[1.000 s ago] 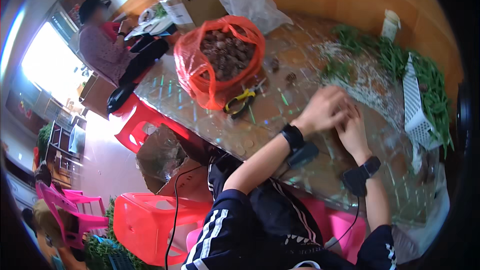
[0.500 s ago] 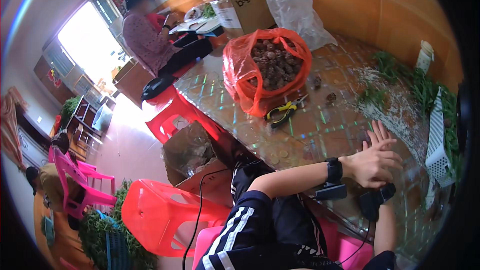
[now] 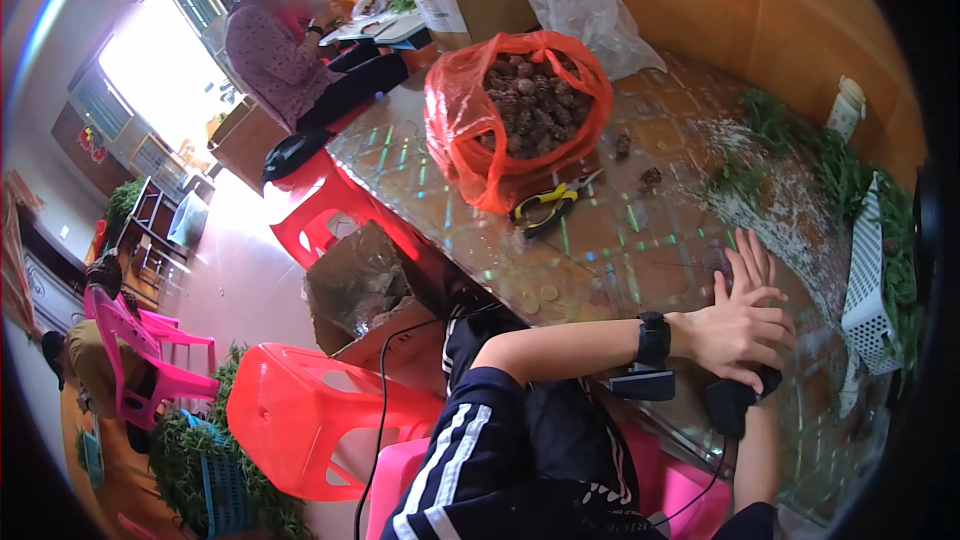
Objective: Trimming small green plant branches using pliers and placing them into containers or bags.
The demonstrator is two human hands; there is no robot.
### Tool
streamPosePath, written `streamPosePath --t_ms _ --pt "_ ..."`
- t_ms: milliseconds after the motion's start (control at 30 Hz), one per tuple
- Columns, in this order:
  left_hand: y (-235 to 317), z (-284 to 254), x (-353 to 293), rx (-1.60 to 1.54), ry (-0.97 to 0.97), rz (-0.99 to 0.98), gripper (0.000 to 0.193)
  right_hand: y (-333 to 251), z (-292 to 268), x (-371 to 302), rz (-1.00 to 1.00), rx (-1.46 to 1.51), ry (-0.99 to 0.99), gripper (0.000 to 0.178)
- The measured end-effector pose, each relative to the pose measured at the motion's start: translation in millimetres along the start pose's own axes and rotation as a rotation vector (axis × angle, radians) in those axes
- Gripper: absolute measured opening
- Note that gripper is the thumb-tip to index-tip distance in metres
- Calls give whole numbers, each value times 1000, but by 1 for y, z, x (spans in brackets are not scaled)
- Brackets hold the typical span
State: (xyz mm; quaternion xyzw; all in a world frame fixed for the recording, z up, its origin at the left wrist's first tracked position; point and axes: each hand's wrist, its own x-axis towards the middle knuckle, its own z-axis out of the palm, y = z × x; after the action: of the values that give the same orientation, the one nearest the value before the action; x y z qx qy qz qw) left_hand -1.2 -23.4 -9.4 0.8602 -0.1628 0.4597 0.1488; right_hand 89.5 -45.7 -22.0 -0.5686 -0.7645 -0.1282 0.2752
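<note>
My left hand [image 3: 728, 340] lies across the back of my right hand, its fingers spread. Beneath it, my right hand [image 3: 750, 265] reaches over the table with fingers stretched out; the left hand covers part of it. Neither grips anything. A black device [image 3: 740, 408] is strapped at the right wrist, and a black band [image 3: 653, 340] circles the left. Next to the right fingers is a small brownish thing [image 3: 716, 260], too blurred to name. Yellow-and-black pliers [image 3: 545, 210] lie farther left. Behind them stands an open red plastic bag [image 3: 460, 135] full of small pine cones [image 3: 535, 110].
Two loose pine cones [image 3: 650, 176] lie right of the bag. Green sprigs [image 3: 840, 170] and a white perforated basket [image 3: 872, 290] line the right side. A cardboard box [image 3: 470, 5] and clear bag [image 3: 585, 5] stand behind. Red stools [image 3: 310, 420] are left; another person [image 3: 280, 50] sits beyond.
The view has shifted slightly, so the table things appear a little higher and farther left. My left hand still lies over the right; both have barely moved.
</note>
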Motion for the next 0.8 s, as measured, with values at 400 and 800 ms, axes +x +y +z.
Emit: streamPosePath --t_ms 400,800 --pt "-65 -69 -18 517 444 -623 11 -3 2 8 10 -42 -228 28" --pt "-95 -91 -89 745 485 -1143 20 4 0 -1 2 77 -37 9"
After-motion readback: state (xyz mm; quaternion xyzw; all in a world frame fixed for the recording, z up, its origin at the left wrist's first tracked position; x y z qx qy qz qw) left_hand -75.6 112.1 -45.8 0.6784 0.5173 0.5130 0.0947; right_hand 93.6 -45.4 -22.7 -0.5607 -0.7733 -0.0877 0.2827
